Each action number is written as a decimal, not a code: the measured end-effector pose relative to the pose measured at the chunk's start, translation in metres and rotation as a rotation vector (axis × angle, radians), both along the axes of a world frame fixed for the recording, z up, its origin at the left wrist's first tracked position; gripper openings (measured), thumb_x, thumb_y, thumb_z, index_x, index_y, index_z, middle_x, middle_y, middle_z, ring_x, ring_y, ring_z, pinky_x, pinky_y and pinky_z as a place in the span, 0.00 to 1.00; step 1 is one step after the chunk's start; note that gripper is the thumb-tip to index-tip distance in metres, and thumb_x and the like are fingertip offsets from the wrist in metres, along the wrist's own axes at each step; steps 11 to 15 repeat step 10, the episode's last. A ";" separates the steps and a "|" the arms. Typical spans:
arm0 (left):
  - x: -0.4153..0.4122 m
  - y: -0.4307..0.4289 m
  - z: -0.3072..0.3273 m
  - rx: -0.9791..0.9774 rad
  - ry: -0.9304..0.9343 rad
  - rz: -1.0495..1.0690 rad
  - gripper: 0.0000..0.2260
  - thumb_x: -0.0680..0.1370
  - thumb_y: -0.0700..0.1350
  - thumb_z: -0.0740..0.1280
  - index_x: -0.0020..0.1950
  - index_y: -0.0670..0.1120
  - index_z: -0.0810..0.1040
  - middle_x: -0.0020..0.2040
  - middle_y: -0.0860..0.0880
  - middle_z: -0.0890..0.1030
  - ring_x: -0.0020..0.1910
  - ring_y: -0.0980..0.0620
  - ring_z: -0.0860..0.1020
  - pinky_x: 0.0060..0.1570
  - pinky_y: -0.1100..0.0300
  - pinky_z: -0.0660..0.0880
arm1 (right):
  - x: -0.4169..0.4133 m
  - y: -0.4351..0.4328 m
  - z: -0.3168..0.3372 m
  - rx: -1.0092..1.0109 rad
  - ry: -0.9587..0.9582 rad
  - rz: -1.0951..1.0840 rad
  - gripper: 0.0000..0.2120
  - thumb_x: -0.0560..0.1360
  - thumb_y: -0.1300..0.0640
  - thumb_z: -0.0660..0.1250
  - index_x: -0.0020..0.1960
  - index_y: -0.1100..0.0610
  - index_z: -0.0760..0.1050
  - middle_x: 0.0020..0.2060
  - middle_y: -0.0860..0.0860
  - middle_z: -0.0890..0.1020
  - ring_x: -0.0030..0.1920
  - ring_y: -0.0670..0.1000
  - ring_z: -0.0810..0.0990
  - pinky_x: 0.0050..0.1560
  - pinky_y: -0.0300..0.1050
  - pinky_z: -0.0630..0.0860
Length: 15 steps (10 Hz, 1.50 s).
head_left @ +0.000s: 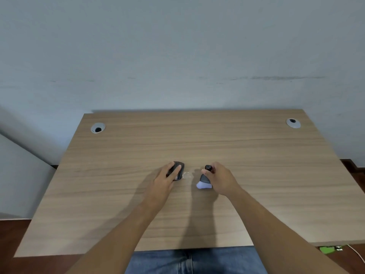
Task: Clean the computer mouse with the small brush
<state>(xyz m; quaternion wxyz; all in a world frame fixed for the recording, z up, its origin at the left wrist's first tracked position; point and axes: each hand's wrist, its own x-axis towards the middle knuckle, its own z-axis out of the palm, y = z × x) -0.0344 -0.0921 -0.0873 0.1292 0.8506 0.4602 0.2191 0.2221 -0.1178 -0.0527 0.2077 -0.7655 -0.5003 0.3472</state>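
A dark computer mouse (180, 167) lies on the wooden desk (197, 139) near its middle. My left hand (166, 179) rests over the mouse, fingers wrapped on its top and side. To the right, my right hand (222, 179) grips the dark handle of a small brush (204, 179). The brush's pale lilac bristles point down and toward me, close to the desk surface. Brush and mouse are apart, with a small clear scrap (187, 175) lying between them.
Two round grey cable grommets sit at the desk's back corners, the left one (98, 128) and the right one (293, 123). A pale wall stands behind the desk. A green object (327, 249) and a white cable lie on the floor at the right.
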 end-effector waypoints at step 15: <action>-0.032 -0.020 0.004 -0.200 -0.142 0.179 0.27 0.89 0.54 0.53 0.88 0.49 0.64 0.85 0.50 0.68 0.84 0.52 0.67 0.83 0.51 0.66 | -0.022 0.009 -0.010 0.128 -0.289 -0.048 0.18 0.85 0.42 0.63 0.67 0.51 0.78 0.65 0.51 0.77 0.67 0.57 0.74 0.66 0.57 0.76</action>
